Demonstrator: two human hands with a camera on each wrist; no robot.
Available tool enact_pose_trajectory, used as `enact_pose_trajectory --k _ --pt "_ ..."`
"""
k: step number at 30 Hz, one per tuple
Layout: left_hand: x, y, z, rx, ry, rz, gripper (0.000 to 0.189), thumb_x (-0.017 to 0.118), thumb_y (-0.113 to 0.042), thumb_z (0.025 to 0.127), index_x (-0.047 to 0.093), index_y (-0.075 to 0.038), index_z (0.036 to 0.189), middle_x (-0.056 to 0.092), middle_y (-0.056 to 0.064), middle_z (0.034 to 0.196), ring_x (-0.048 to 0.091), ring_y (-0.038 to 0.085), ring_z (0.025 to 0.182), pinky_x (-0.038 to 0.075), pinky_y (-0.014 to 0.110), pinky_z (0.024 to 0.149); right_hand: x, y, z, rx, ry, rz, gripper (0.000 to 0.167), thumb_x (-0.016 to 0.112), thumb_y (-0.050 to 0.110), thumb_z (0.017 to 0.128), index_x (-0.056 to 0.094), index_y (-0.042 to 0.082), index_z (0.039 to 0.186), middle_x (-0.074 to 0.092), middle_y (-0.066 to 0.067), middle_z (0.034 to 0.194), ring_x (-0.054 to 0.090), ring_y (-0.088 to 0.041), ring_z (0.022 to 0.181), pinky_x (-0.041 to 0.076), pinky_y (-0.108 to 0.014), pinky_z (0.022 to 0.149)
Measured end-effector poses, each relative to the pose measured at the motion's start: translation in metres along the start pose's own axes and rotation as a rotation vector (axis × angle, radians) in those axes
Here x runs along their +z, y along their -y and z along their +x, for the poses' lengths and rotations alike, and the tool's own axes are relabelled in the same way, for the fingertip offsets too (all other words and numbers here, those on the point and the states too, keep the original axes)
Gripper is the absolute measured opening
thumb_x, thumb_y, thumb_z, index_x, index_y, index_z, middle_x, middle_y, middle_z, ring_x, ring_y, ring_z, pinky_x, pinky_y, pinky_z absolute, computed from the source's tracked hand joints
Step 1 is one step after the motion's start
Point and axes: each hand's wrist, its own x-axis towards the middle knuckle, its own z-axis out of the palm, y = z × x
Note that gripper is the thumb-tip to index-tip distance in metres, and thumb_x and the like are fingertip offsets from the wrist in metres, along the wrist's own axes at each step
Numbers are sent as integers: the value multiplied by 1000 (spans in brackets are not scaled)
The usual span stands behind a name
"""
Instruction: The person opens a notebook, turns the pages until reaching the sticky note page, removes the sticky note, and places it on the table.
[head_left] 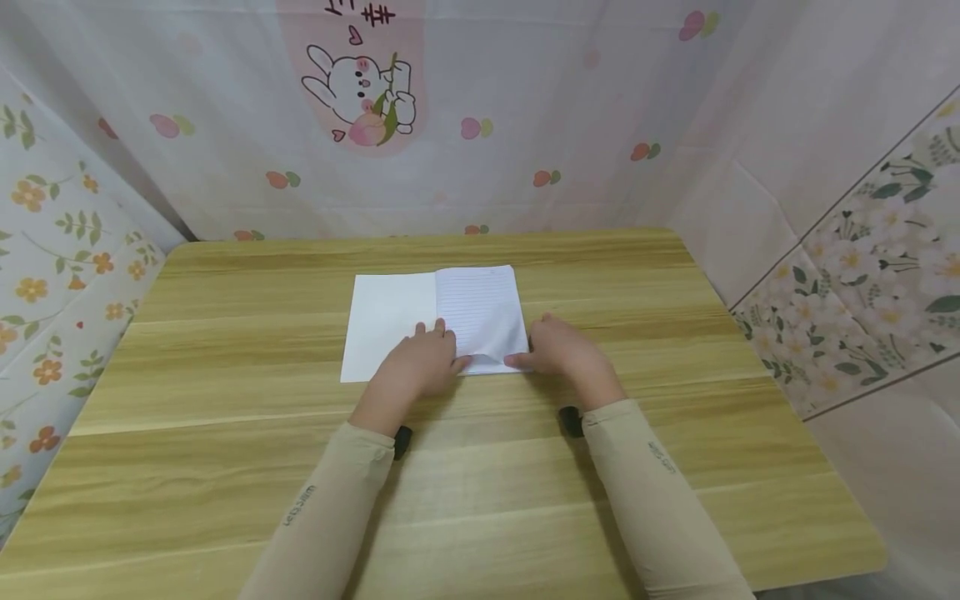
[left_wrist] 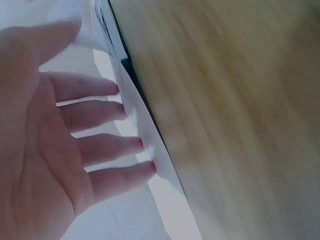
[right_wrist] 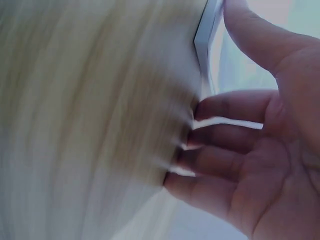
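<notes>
An open notebook (head_left: 474, 296) lies on the table with a blank left side (head_left: 386, 308) and a lined right page. That page's lower part is bent up into a bulge. My left hand (head_left: 422, 358) rests beside the fold with its fingers straight over the blank side, and its thumb reaches to the lined page's bottom edge. At the lower right corner is my right hand (head_left: 566, 348), its thumb on the page and its fingers down at the notebook's side. The right wrist view shows these fingers (right_wrist: 225, 142) spread and only slightly bent, fingertips at the tabletop.
The wood-grain table (head_left: 480, 500) extends around the notebook on all sides. A curtain with a rabbit print (head_left: 360, 100) hangs along the back edge, and flowered coverings line the left and right sides. Dark wrist-worn pieces (head_left: 571, 422) show below both hands.
</notes>
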Motion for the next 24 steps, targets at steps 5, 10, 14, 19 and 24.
enact_pose_trajectory --k 5,10,14,19,24 --pt "1 9 1 -16 -145 -195 72 40 -16 108 7 -1 171 41 30 165 72 37 95 61 50 83 2 -10 2 -53 32 6 52 71 42 103 64 -6 122 47 -35 158 48 -46 149 47 -52 116" --pt "-3 6 -5 -68 -430 -65 96 58 -6 102 -2 -27 173 1 20 181 51 48 144 54 69 100 1 -14 2 -82 49 -1 44 69 40 104 64 -3 111 44 -35 161 31 -48 159 43 -53 121" --pt "-5 1 -13 -60 -463 338 65 66 -7 101 52 -34 158 17 2 181 3 43 168 9 92 115 0 -14 1 -76 43 1 47 69 40 104 64 -5 118 40 -36 163 32 -49 159 40 -54 125" --pt "-1 -2 -21 -62 -297 366 28 59 -8 106 79 -17 123 54 9 163 24 43 165 10 88 119 -1 -13 1 -71 50 -20 54 68 41 105 62 -8 129 34 -37 166 32 -49 159 36 -56 128" --pt "-1 4 -19 -69 -68 144 44 41 -3 111 55 -2 152 44 22 167 36 47 158 28 74 126 -1 -13 1 -66 57 -25 60 66 41 106 58 -9 138 30 -37 168 29 -50 160 34 -57 129"
